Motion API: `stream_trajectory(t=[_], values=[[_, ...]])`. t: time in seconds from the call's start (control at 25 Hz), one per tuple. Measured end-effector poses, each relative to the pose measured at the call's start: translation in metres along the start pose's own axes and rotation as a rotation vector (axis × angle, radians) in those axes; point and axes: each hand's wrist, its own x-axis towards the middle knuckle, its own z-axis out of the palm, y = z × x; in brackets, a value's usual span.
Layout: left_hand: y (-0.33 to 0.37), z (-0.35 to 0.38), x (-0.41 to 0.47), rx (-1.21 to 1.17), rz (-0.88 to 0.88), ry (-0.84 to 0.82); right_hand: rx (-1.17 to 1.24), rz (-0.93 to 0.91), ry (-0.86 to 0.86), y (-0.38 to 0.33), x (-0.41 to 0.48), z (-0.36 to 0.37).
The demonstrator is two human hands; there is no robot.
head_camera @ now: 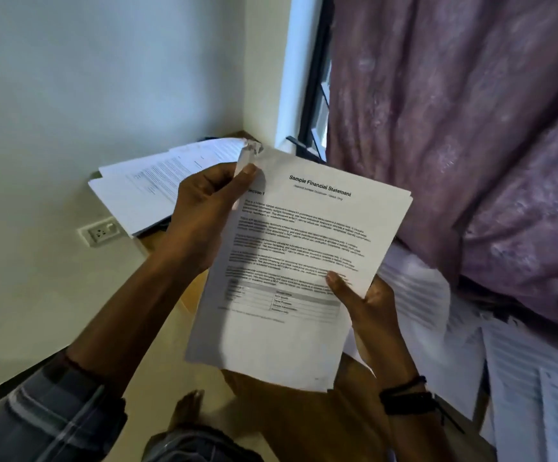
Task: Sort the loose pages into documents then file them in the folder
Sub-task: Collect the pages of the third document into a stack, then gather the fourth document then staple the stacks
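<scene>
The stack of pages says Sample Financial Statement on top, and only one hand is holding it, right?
Not quite. Two hands hold the stack of pages: the left hand pinches its crumpled top corner, and the right hand grips its lower edge, thumb on top. The title does read Sample Financial Statement, as the head view shows.

1. Held sheaf [304, 261]: white paper, black print, bold black title; the table near the foot has a grey header band.
2. Curtain [454, 111]: dusty mauve with a faint, paler mottled pattern.
3. Wall [104, 61]: plain pale white, bluish cast.
4. My sleeve [47, 411]: grey-blue check, pale stripes.
5. Wristband [407, 400]: black.
6. Socket plate [101, 231]: white.
7. Counter [152, 245]: brown wood; pile [144, 191] on it white, dark text.
8. Loose pages [521, 378], right: white, bluish-grey lines.
</scene>
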Motion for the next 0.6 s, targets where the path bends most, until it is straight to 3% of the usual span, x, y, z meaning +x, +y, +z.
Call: stream_trajectory(t=[0.24, 0.4, 0.6], values=[[-0.055, -0.107, 0.11, 0.388, -0.159, -0.242, 0.116, 0.084, -0.006, 0.039, 0.097, 0.087], [-0.079, -0.199, 0.197, 0.591, -0.159, -0.245, -0.025, 0.305, 0.009, 0.099, 0.162, 0.16], [-0.094, -0.285, 0.293, 0.917, -0.184, -0.291, -0.115, 0.377, -0.003, 0.133, 0.221, 0.245]])
